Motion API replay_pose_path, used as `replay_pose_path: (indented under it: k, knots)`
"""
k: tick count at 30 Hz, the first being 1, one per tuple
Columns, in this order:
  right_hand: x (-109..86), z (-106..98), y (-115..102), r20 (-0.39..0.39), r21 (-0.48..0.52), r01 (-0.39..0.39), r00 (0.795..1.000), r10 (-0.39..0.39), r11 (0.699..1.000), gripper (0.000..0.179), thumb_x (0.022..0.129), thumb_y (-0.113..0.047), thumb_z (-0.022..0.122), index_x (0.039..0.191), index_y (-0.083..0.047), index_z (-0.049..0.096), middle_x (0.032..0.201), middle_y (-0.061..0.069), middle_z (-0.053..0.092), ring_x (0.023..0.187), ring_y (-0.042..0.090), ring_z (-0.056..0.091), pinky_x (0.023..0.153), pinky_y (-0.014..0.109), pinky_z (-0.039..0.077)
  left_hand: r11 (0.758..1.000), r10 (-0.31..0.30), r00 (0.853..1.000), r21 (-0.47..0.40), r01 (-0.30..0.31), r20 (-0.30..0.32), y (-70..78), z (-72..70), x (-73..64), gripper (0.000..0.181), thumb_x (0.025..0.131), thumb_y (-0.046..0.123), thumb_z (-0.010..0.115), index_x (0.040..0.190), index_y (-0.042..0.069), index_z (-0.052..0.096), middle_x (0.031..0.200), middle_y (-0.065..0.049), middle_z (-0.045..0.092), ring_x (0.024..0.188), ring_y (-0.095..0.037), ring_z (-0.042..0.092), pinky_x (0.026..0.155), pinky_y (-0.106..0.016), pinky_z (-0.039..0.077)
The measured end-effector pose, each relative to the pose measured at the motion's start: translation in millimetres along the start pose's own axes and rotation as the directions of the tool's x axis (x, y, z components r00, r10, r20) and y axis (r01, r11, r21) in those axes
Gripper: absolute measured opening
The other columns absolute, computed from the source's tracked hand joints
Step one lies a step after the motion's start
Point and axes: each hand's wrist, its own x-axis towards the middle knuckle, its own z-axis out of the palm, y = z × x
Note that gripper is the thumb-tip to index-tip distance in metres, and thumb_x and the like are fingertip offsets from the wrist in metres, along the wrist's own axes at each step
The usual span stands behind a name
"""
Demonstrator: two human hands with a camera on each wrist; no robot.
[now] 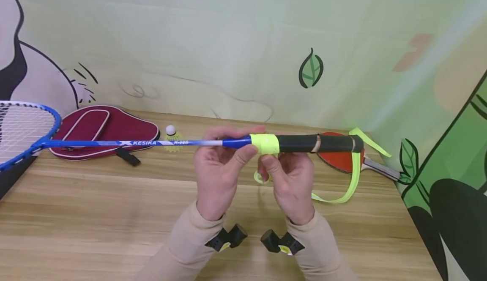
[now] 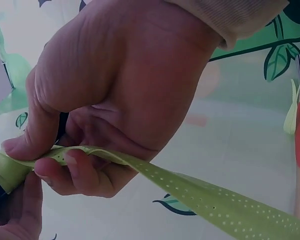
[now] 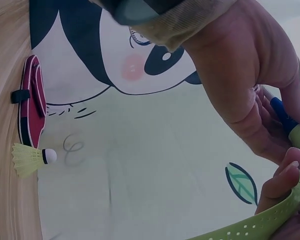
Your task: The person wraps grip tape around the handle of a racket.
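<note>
A blue and white badminton racket (image 1: 95,143) is held level across the head view, its black handle (image 1: 296,143) pointing right. Neon yellow perforated grip tape (image 1: 265,144) wraps the handle's top, beside the blue cone (image 1: 233,142). My left hand (image 1: 217,175) grips the racket there, thumb on the wrap's edge and fingers behind. My right hand (image 1: 293,184) pinches the tape just below the wrap; in the left wrist view this hand (image 2: 135,75) has the strip (image 2: 205,197) running out between thumb and fingers. The loose tape loops past the handle's butt.
At the back left of the wooden table (image 1: 95,222) lie a maroon racket case (image 1: 125,124) and a yellow shuttlecock (image 1: 173,139). A red table tennis bat (image 1: 335,165) lies at the right, partly behind the handle. A printed cloth (image 1: 228,53) stands behind the table.
</note>
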Motion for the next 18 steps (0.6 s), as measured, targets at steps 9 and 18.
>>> replay_pose_path:
  k: [9, 18]
  knots:
    - [-0.1, -0.1, 0.5, 0.001, 0.083, -0.001, 1.0, 0.001, 0.997, 0.045, 0.092, -0.016, 0.066, 0.129, 0.006, 0.05, 0.101, 0.009, 0.064, 0.057, 0.014, 0.05, 0.045, 0.023, 0.043, 1.0, -0.007, 0.999, -0.01, 0.007, -0.032, -1.3, 0.7, -1.7, 0.025, 0.082, 0.014, 0.078, 0.1, 0.01, 0.062, 0.098, -0.01, 0.073, 0.095, -0.03, 0.07, 0.079, -0.033, 0.058]
    - [1.7, 0.6, 0.5, -0.005, 0.148, 0.024, 1.0, -0.023, 0.989, 0.026, 0.091, -0.01, 0.068, 0.113, 0.002, 0.062, 0.083, 0.007, 0.066, 0.053, 0.014, 0.049, 0.039, 0.025, 0.036, 0.998, -0.008, 0.999, 0.06, 0.011, -0.05, -1.7, 0.6, -1.4, 0.028, 0.082, 0.024, 0.078, 0.097, 0.006, 0.063, 0.09, -0.003, 0.072, 0.08, -0.016, 0.069, 0.07, -0.025, 0.056]
